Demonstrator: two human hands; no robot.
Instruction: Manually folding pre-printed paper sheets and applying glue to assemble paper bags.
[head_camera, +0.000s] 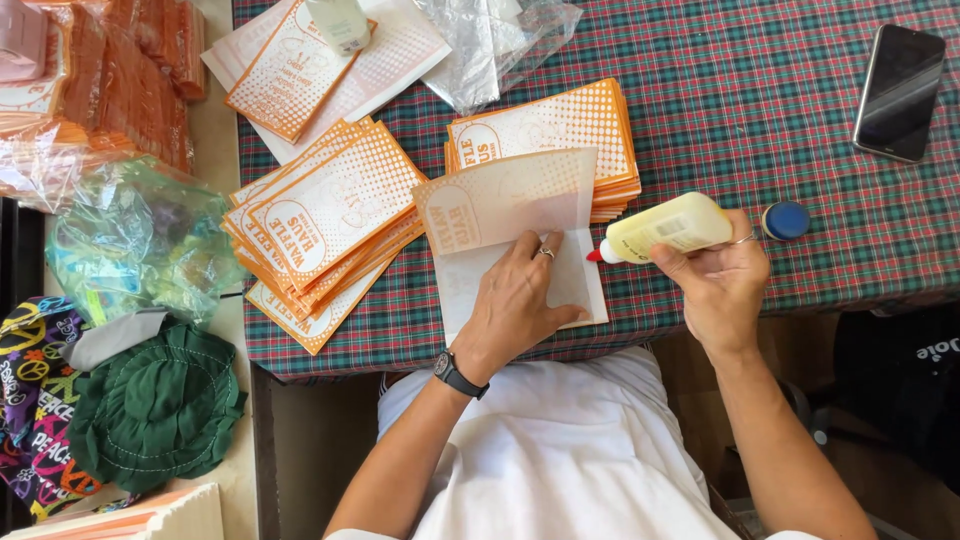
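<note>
Nearest the camera, the left hand (515, 300) is lying flat, fingers spread and holding nothing, pressing down on a folded paper bag (520, 240) at the near edge of the tabletop (800, 120). A dark watch (458, 375) is sitting on that wrist, and a ring is showing on 1 finger. The bag is resting white side up, with its orange-printed flap lifted and folded back toward the far side.

Just to the right, the right hand (722, 285) is wrapping its grip closed around a pale yellow glue bottle (665, 228), tilting it sideways so the red nozzle is pointing at the bag's right edge, touching it or nearly so. A blue cap (787, 220) is lying on the plaid cloth just beyond that hand.

Farther out, 2 stacks of orange-and-white printed bags are waiting: 1 fanned stack (325, 225) to the left of the worked bag, and 1 squarer stack (560, 135) partly under its flap. Beyond them, more loose bags (300, 70) and crumpled clear plastic (495, 40) are lying near the far edge, and a dark phone (898, 90) is resting face up at the far right. Off the tabletop on the left, a green hat (155, 405) is sitting beside clear wrapped packs (130, 235).
</note>
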